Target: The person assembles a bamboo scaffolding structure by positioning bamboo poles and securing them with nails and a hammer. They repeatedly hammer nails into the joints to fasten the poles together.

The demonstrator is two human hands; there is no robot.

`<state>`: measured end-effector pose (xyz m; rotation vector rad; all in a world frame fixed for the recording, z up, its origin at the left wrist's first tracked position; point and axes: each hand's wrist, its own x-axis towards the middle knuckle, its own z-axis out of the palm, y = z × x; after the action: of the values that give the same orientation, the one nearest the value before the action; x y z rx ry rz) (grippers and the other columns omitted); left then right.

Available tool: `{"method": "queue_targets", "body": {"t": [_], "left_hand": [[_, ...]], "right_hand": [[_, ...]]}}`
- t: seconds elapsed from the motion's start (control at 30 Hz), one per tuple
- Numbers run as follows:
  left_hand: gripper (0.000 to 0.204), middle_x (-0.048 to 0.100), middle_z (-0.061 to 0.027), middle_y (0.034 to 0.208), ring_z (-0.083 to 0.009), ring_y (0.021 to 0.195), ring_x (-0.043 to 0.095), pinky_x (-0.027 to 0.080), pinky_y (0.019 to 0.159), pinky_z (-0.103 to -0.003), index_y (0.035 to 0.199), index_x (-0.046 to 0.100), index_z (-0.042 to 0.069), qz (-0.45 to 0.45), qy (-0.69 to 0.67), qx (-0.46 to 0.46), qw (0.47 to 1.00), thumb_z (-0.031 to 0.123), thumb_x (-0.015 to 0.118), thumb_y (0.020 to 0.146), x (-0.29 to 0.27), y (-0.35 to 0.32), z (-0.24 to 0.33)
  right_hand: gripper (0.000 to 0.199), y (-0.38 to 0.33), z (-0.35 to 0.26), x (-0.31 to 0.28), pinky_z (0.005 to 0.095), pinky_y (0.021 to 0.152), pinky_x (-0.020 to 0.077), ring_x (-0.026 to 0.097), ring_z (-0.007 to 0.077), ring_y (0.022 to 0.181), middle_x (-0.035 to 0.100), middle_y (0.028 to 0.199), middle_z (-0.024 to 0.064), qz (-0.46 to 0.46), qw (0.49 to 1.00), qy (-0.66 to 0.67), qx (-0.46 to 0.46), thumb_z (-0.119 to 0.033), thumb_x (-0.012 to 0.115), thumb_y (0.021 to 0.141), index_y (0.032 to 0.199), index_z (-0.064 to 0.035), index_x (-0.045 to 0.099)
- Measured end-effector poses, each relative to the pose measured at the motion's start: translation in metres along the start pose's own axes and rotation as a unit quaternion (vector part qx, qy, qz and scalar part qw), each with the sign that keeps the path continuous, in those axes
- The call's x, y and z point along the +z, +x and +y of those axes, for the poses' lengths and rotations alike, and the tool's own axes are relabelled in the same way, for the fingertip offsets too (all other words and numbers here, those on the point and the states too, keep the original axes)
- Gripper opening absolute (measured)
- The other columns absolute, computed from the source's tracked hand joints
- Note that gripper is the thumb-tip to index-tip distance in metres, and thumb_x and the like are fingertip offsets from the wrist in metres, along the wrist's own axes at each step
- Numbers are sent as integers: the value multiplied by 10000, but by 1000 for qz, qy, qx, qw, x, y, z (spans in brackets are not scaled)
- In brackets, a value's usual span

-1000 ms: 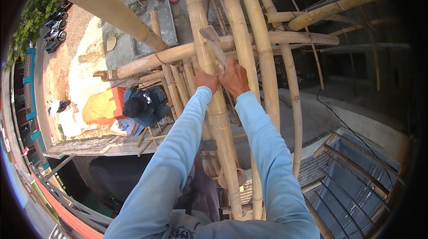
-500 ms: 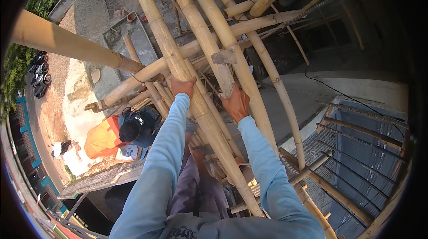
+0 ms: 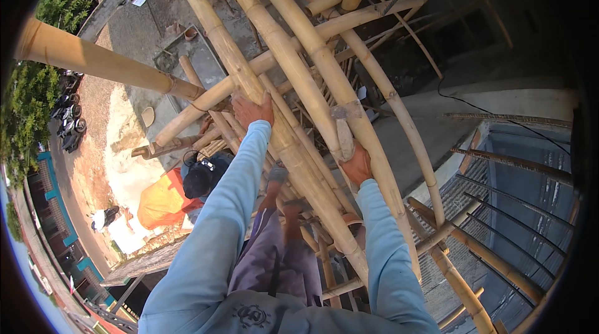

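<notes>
My left hand is closed over a thick bamboo pole, just below where it meets a crosswise bamboo pole. To the right, my right hand grips the pale handle of a hatchet-like tool. The tool's flat, roughly rectangular metal head lies over the bamboo beyond the hand; its exact kind is unclear. Another long bamboo pole runs down beside this handle, and whether my right hand also touches it I cannot tell. My feet stand on bamboo below, partly hidden by the poles.
A thick bamboo pole reaches in from the left. Below left, a person in a dark cap is near an orange sheet. Steel bars project at the right above a grey surface. Parked motorcycles stand far left.
The whole view has shifted. My left hand has moved slightly up its pole toward the crossing. My right hand and the tool now appear lower and farther right.
</notes>
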<state>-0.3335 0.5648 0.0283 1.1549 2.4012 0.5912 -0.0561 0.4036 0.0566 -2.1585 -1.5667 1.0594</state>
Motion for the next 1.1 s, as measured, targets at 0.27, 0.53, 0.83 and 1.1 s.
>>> {"method": "queue_targets", "body": {"t": [0.27, 0.53, 0.83, 1.1], "left_hand": [[636, 483, -93, 1532, -318, 1481, 364, 153, 1271, -564, 1441, 572, 180, -222, 272, 640, 683, 629, 389, 1030, -1, -18, 36], [673, 751, -165, 1111, -334, 1190, 632, 348, 1171, -484, 1080, 784, 87, -317, 343, 619, 631, 669, 463, 977, 28, -10, 60], [622, 721, -206, 1203, -405, 1136, 671, 470, 1059, -503, 1248, 708, 87, -342, 480, 582, 561, 587, 429, 1007, 54, -12, 76], [507, 719, -222, 1110, -444, 1046, 670, 522, 935, -535, 1211, 702, 83, -287, 373, 638, 609, 495, 474, 1022, 54, 70, 66]], "right_hand": [[552, -47, 17, 12, 408, 979, 520, 682, 365, 1073, 717, 1124, 228, -61, 978, 191, 61, -45, 800, 698, 1221, 31, 639], [624, -112, 31, 57, 486, 951, 528, 674, 436, 1070, 704, 1098, 284, 66, 979, 116, 156, -283, 845, 724, 1203, 41, 612], [671, -178, 64, 67, 459, 1119, 405, 613, 381, 1225, 666, 1250, 251, 117, 959, 43, 253, -299, 774, 723, 1277, 35, 597], [654, -147, 34, 62, 473, 1125, 384, 579, 373, 1254, 652, 1232, 250, 120, 968, 57, 212, -284, 784, 737, 1260, 59, 596]]}}
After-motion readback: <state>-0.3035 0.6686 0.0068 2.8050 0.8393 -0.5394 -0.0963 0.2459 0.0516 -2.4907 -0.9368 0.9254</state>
